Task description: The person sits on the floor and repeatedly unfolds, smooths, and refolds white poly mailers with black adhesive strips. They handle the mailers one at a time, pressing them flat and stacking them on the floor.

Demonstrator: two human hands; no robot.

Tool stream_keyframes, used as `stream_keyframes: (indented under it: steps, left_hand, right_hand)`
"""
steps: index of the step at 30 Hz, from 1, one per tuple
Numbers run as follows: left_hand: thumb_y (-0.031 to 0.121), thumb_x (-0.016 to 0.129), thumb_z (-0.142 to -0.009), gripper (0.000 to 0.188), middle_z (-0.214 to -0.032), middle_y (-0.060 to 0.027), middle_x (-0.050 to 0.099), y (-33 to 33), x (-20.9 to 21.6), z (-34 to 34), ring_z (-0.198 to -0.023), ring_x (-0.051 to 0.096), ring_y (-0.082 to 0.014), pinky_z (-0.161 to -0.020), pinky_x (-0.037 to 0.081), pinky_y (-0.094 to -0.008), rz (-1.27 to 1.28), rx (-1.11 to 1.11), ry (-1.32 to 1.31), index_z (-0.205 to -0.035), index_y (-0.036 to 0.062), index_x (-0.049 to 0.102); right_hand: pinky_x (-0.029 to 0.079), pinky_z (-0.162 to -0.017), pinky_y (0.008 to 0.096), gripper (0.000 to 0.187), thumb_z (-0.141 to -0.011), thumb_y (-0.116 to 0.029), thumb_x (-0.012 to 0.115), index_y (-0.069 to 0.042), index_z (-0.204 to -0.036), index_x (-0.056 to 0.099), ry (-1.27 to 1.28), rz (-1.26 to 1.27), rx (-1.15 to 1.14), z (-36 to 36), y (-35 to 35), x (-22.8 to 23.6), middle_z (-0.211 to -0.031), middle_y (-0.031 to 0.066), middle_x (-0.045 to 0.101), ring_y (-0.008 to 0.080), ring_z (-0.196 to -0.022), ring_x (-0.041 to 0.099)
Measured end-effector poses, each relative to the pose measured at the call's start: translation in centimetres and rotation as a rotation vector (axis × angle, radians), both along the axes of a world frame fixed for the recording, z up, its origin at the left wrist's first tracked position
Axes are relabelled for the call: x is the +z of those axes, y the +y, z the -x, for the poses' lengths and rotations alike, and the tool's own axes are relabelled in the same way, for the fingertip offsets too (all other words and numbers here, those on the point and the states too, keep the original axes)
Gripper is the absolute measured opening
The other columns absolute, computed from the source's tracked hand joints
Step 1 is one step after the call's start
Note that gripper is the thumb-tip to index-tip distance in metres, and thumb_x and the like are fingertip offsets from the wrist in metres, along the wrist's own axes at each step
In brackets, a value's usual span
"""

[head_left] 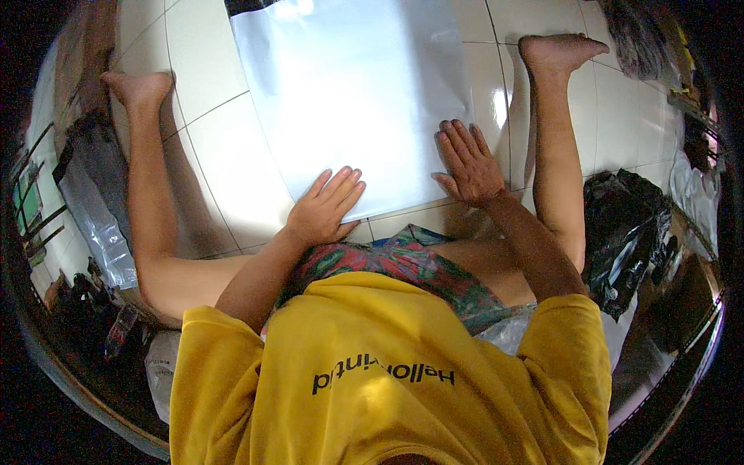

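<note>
A large white plastic sheet (356,108), shiny under a bright glare, lies flat on the floor between my outstretched legs. A black strip (246,6) shows at its far left corner. On the sheet's near left corner rests my left hand (325,208), its fingers stretched out over the surface and its thumb by the near edge. My right hand (470,167) lies flat at the near right corner, fingers extended and pointing away from me, partly over the sheet's right edge. I see nothing held in either hand.
Pale tiles (209,147) make up the floor. My left leg (151,170) and right leg (558,155) flank the sheet. Beyond the right knee is a crumpled black plastic bag (624,225). Grey plastic packaging (97,217) lies outside the left leg; a dark bundle (635,39) sits far right.
</note>
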State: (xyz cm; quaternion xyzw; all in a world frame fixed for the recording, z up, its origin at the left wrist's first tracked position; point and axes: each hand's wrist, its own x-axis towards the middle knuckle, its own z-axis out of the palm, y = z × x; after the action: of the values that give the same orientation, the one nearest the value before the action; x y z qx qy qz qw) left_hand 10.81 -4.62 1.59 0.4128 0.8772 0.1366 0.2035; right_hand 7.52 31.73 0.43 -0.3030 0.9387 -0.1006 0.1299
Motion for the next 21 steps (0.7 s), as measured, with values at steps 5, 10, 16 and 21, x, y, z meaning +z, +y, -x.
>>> stream_keyframes:
  steps: [5, 10, 16, 21]
  left_hand:
    - [0.044, 0.071, -0.084, 0.078, -0.156, -0.0188, 0.042, -2.2, -0.7, -0.6, -0.146, 0.038, -0.0329, -0.12, 0.029, -0.0491, -0.058, 0.019, 0.03, -0.145, 0.0024, 0.048]
    - [0.041, 0.07, -0.086, 0.077, -0.159, -0.0182, 0.038, -2.1, -0.6, -0.6, -0.148, 0.033, -0.0325, -0.122, 0.024, -0.05, -0.075, 0.015, 0.022, -0.146, 0.0011, 0.045]
    - [0.041, 0.069, -0.087, 0.077, -0.162, -0.0189, 0.029, 0.7, 2.8, 0.7, -0.153, 0.022, -0.0335, -0.125, 0.016, -0.0512, 0.17, -0.115, -0.015, -0.147, 0.0001, 0.043]
    - [0.051, 0.067, -0.086, 0.08, -0.162, -0.0202, 0.028, 0.4, -0.9, 1.0, -0.152, 0.023, -0.0347, -0.124, 0.019, -0.0544, -0.156, -0.108, 0.117, -0.148, 0.0056, 0.042]
  right_hand:
    - [0.017, -0.124, 0.057, 0.078, -0.094, -0.043, 0.061, 0.002, -0.152, 0.035, -0.054, -0.041, -0.007, 0.4, -0.7, 0.5, -0.161, 0.0222, 0.031, 0.0398, -0.151, 0.026]
    - [0.016, -0.124, 0.057, 0.079, -0.093, -0.043, 0.062, 0.002, -0.152, 0.034, -0.01, -0.06, 0.005, 0.1, -0.6, 0.4, -0.162, 0.0226, 0.028, 0.0397, -0.151, 0.025]
    - [0.008, -0.127, 0.0537, 0.077, -0.103, -0.047, 0.044, 0.007, -0.155, 0.024, -0.077, -0.269, 0.059, 0.8, -1.1, 2.1, -0.165, 0.0244, 0.018, 0.0378, -0.154, 0.014]
    - [0.011, -0.125, 0.0555, 0.078, -0.095, -0.048, 0.059, 0.005, -0.149, 0.039, -0.157, -0.28, -0.005, 2.8, -3.6, 5.7, -0.158, 0.0256, 0.033, 0.0421, -0.148, 0.028]
